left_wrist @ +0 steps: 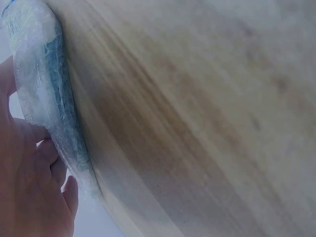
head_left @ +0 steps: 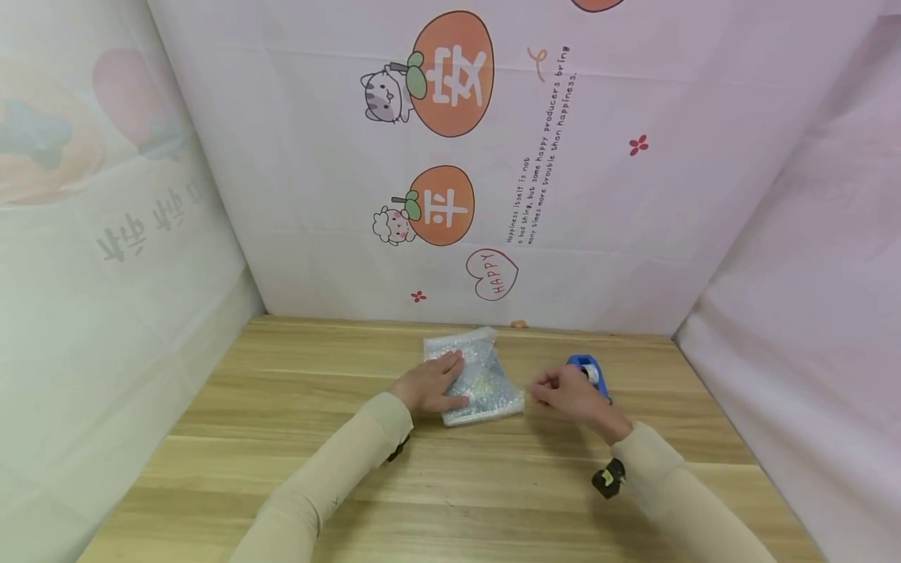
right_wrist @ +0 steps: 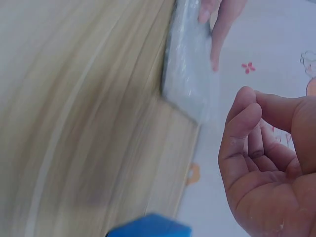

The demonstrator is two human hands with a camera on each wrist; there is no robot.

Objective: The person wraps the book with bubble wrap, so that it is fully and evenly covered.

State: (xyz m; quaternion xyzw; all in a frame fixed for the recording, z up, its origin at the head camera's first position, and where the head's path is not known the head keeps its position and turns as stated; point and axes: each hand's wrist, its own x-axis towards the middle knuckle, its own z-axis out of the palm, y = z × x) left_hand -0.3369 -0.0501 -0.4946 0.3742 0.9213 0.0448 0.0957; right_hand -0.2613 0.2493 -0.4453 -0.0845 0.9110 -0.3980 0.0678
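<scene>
A flat packet wrapped in bubble wrap [head_left: 486, 383] lies on the wooden table near the back wall. My left hand [head_left: 431, 385] rests on its left part with fingers spread, pressing it down. The left wrist view shows the packet's bluish edge [left_wrist: 61, 74] beside that hand. Just off the packet's right corner is my right hand [head_left: 566, 392]. Its thumb and index fingertip meet and the other fingers curl, plain in the right wrist view [right_wrist: 266, 168]. Anything thin and clear between those tips cannot be made out. Behind this hand stands a blue tape dispenser [head_left: 586, 361], partly hidden.
Wooden table [head_left: 450, 493] extends toward the person. A printed white cloth [head_left: 317, 195] hangs along the back, and pale cloths [head_left: 795, 313] close off both sides. Dark devices [head_left: 609, 478] are worn at the wrists.
</scene>
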